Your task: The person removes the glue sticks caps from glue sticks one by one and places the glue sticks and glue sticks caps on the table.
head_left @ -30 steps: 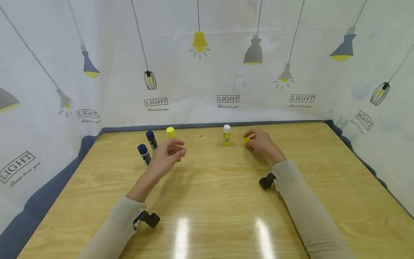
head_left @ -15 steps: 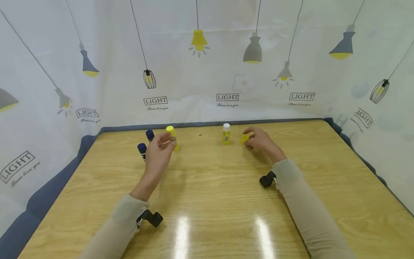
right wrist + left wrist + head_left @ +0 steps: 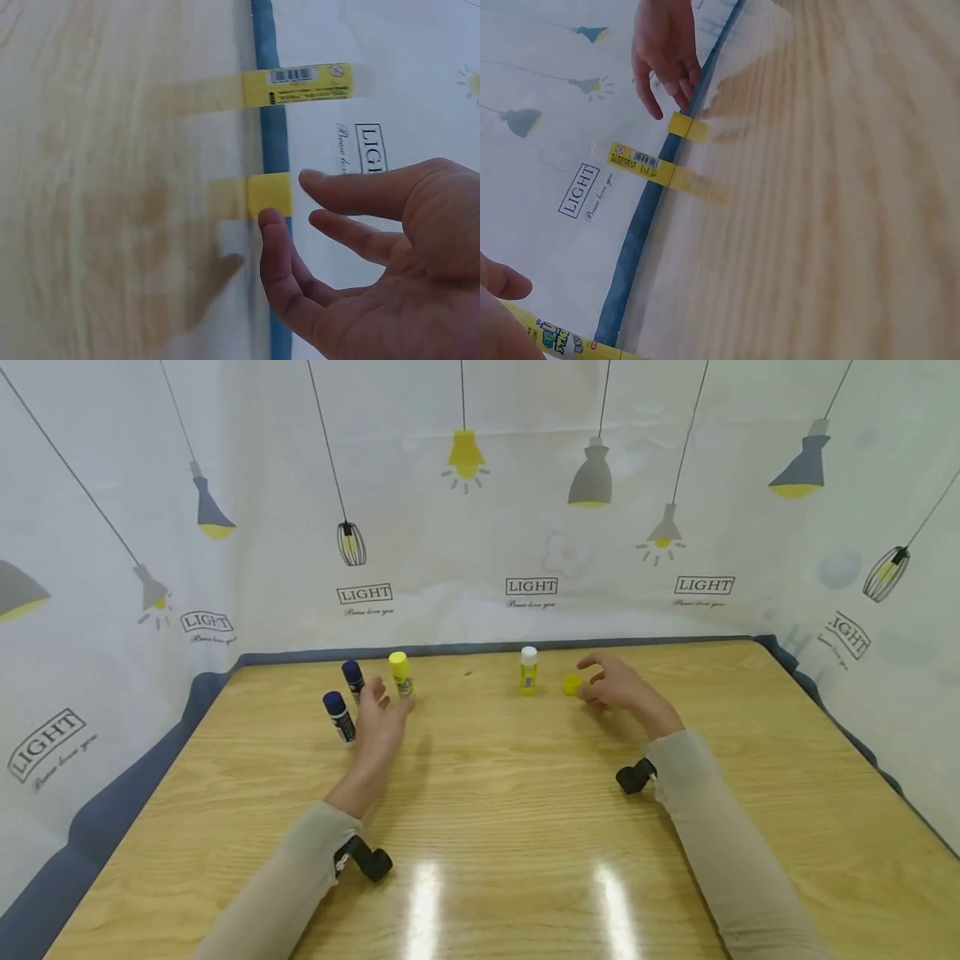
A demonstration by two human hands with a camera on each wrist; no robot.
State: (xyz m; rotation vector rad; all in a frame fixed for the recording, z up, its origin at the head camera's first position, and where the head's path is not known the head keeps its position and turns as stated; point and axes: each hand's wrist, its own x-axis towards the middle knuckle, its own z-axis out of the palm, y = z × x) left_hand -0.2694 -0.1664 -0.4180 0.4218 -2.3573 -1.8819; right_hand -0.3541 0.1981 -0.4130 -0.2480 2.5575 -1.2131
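"Yellow plastic first: how many pieces?"

"Three: one yellow-capped glue stick [image 3: 401, 672], one white-topped glue stick [image 3: 528, 677] and one loose, stubby yellow cap [image 3: 572, 684]. All are smooth cylinders on the wood-grained, glossy counter [image 3: 495, 793]."

"Dark ones?"

"Two, upright near each other: a front navy-capped glue stick [image 3: 341, 718] and a rear navy-capped glue stick [image 3: 352, 673]."

"And the fingers?"

"On the right hand [image 3: 618, 687], curved and well parted, gripping nothing, just beside the cap. On the left hand [image 3: 380, 725], loosely bent, thumb apart, just beside the yellow-capped stick; whether they touch it, I can't tell."

"Behind?"

"One pale, creased backdrop [image 3: 450, 543] printed with lamps."
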